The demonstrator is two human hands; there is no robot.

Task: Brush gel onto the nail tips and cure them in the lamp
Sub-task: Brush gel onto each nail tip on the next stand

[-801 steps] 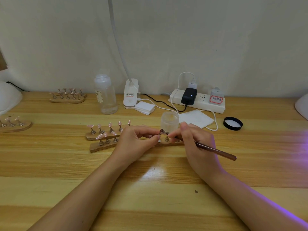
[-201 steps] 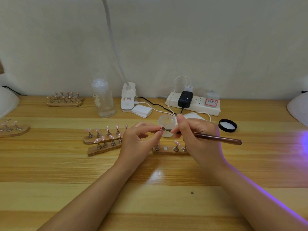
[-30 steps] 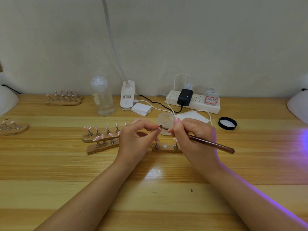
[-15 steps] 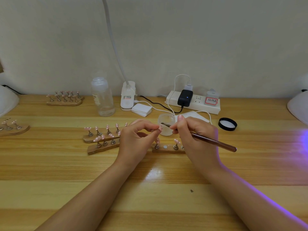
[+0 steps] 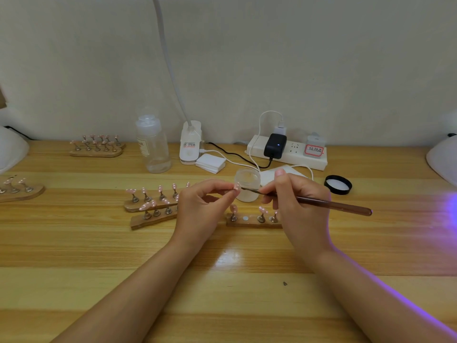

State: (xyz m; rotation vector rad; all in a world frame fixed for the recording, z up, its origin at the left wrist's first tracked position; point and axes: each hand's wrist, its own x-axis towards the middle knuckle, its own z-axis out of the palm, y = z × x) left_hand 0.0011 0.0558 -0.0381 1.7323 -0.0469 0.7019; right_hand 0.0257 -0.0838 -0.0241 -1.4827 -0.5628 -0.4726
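Note:
My left hand (image 5: 202, 209) pinches a pink nail tip (image 5: 237, 187) on its small stand, lifted above the table. My right hand (image 5: 296, 206) grips a brown brush (image 5: 329, 204); its bristle end touches or nearly touches the held tip. Just behind stands an open frosted gel jar (image 5: 247, 184). Below the hands lies a wooden holder (image 5: 252, 220) with three pink tips on pegs and one bare magnet spot. Two more wooden holders (image 5: 150, 206) with several pink tips lie to the left. A white lamp (image 5: 442, 162) shows at the right edge, with purple light on the table.
The jar's black lid (image 5: 338, 184) lies to the right. At the back stand a clear bottle (image 5: 153, 144), a white clip-lamp base (image 5: 190, 144), a pad stack (image 5: 210, 163) and a power strip (image 5: 286, 152) with cables. More tip holders (image 5: 96, 147) and a white dome (image 5: 11, 151) are at the left.
The brush tip has drawn slightly along the held nail tip, and the handle has dropped a little flatter. My left hand keeps its pinch in about the same place.

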